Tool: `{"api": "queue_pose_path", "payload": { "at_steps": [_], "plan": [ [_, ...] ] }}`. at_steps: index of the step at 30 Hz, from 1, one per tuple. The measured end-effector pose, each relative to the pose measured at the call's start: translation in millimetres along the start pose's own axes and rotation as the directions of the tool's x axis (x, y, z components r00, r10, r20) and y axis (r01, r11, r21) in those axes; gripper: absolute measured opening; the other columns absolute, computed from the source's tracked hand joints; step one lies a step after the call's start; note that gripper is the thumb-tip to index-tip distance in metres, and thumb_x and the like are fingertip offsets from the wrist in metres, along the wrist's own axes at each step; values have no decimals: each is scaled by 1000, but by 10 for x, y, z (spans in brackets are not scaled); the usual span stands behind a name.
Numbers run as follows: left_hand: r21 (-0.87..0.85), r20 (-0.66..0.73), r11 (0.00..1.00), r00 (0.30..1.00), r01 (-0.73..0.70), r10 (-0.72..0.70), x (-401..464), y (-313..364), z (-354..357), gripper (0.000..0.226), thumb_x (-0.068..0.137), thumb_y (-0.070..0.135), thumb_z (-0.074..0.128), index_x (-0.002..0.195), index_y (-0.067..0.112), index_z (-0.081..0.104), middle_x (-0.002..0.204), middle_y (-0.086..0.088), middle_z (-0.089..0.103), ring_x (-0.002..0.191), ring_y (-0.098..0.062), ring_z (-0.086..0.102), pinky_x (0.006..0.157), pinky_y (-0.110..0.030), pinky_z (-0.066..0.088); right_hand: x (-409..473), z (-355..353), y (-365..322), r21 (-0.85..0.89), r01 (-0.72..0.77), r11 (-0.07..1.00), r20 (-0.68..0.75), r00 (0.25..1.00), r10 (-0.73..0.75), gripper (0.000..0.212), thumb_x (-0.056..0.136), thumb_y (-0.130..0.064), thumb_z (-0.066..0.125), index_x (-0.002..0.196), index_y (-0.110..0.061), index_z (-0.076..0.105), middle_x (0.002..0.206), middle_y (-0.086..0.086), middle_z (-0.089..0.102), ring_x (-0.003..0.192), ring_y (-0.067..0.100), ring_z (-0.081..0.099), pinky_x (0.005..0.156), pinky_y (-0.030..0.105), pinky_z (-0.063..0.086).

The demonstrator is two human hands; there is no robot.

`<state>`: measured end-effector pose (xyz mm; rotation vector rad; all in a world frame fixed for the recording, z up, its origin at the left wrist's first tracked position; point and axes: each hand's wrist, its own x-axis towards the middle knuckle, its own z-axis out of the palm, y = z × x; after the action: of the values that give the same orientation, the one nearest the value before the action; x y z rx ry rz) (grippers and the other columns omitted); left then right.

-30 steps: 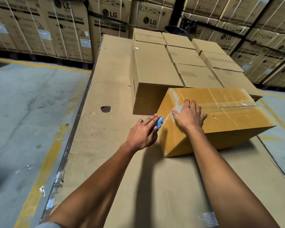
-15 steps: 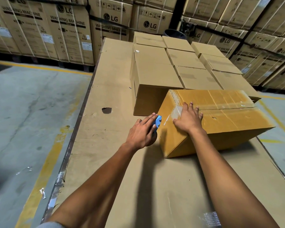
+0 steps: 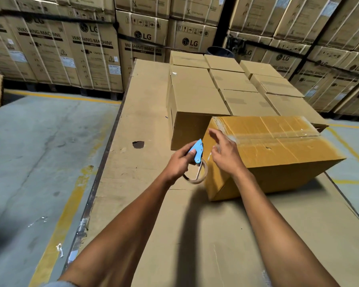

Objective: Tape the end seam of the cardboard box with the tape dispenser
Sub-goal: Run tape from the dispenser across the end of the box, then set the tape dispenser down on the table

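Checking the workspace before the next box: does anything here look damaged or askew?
Yes. The cardboard sheet covering the table has a ragged dark hole left of the boxes. The yellow box being taped sits at an angle to the neatly squared boxes behind it, and its tape looks wrinkled.

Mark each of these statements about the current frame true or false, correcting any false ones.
1. The left hand holds the blue tape dispenser. True.
2. The right hand lies flat on top of the box. False: it is lifted, fingers spread, near the box's end.
3. The box is sitting on the concrete floor. False: it rests on the cardboard-covered table.
4. Clear tape already runs along the box's top. True.
5. Plain boxes stand behind the box. True.
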<state>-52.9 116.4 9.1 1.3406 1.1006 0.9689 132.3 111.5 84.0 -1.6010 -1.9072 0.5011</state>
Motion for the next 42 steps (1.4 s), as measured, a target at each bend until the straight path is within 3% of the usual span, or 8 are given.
{"api": "queue_pose_path", "payload": {
  "at_steps": [5,8,15,21,25,31,38,42],
  "plan": [
    [-293,49,939,983,181,-175,-74,224,-165,27,120,26,46,133,20,69,101,2,81,82,-11,75,62,-26,56,-20,-52,-88,512,-344,787,326,926,193,64,107,-13,59,164,-26,34,167,2,43,151,23,43,121,42,36],
    [-269,168,922,956,280,-241,-126,259,-309,30,108,46,60,124,22,70,120,-23,76,98,-36,71,74,-41,54,-40,-10,-45,667,-503,549,479,854,202,78,91,-44,78,158,-24,43,158,9,53,145,27,52,120,53,42],
    [-332,348,820,868,467,-353,-257,286,-561,56,115,54,49,135,5,67,130,-30,75,115,-46,74,97,-54,62,-108,288,-43,703,-555,444,502,830,243,48,96,-3,73,142,-7,59,133,17,70,110,25,75,87,37,65],
    [-415,155,805,905,424,-396,-281,257,-715,65,106,73,53,129,14,70,131,-20,76,121,-42,75,102,-59,63,-94,577,10,736,-581,348,441,801,406,32,96,4,71,127,-1,64,123,24,69,106,30,72,76,39,67],
    [-308,-45,883,922,353,-384,-211,12,-757,55,105,56,70,139,13,64,137,-12,68,114,-29,72,95,-43,63,-114,911,163,738,-590,328,363,756,545,53,94,-1,77,140,1,52,133,22,64,111,31,73,90,46,65],
    [-205,-38,927,944,313,-328,-215,-504,-755,53,100,28,84,139,2,60,134,-24,73,105,-25,78,88,-34,67,-214,1473,403,607,-684,403,345,685,642,54,94,-10,79,141,-2,53,132,18,67,116,32,71,95,45,61],
    [-170,-33,924,935,342,-352,-154,-1139,-840,86,71,54,97,139,10,68,137,-23,73,128,-40,73,114,-53,58,-242,2124,1115,292,-750,594,295,661,690,69,62,-54,91,120,-25,67,120,3,79,104,24,76,99,45,60],
    [-128,-55,921,924,369,-378,-131,-1293,-856,81,79,46,92,148,12,64,139,-16,71,127,-28,72,101,-29,62,-251,1988,795,100,-725,682,246,682,689,70,68,-61,88,125,-27,66,120,-4,79,107,23,75,92,35,57]
  ]
}}
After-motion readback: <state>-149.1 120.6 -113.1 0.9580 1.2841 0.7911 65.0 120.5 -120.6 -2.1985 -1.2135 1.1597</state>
